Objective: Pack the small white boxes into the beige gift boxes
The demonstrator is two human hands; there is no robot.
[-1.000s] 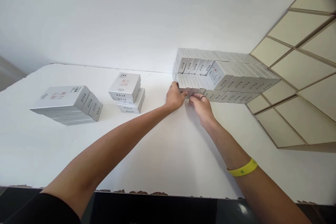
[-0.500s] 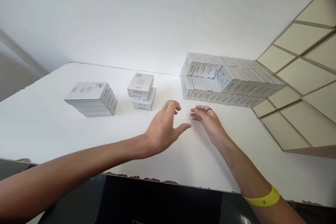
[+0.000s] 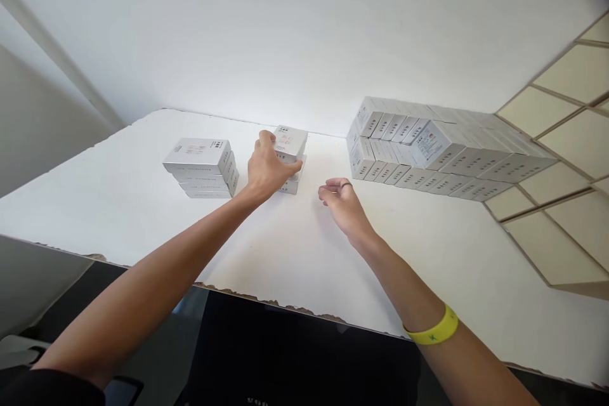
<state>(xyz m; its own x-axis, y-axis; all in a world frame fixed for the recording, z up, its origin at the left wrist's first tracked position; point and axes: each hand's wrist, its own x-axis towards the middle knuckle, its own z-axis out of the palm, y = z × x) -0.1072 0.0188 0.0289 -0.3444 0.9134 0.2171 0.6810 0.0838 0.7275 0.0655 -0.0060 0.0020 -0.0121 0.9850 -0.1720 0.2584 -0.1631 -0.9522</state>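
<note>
My left hand (image 3: 270, 168) is at the middle stack, its fingers on the left edge of the top white box (image 3: 291, 139) and its thumb across the front. A lower white box (image 3: 289, 187) shows partly beneath it. Just right of this stack, my right hand (image 3: 343, 203) hovers over the table with loosely curled fingers and nothing in them. Another stack of white boxes (image 3: 200, 155) stands to the left, its layers slightly offset.
A large block of white boxes (image 3: 438, 146) in rows stands at the back right against the wall. Beige cartons (image 3: 561, 104) are piled beyond it. The white table (image 3: 304, 266) has a chipped front edge.
My left hand has moved left and back onto the middle stack. My right hand has shifted left, away from the box block, its fingers more curled. The view has turned slightly left.
</note>
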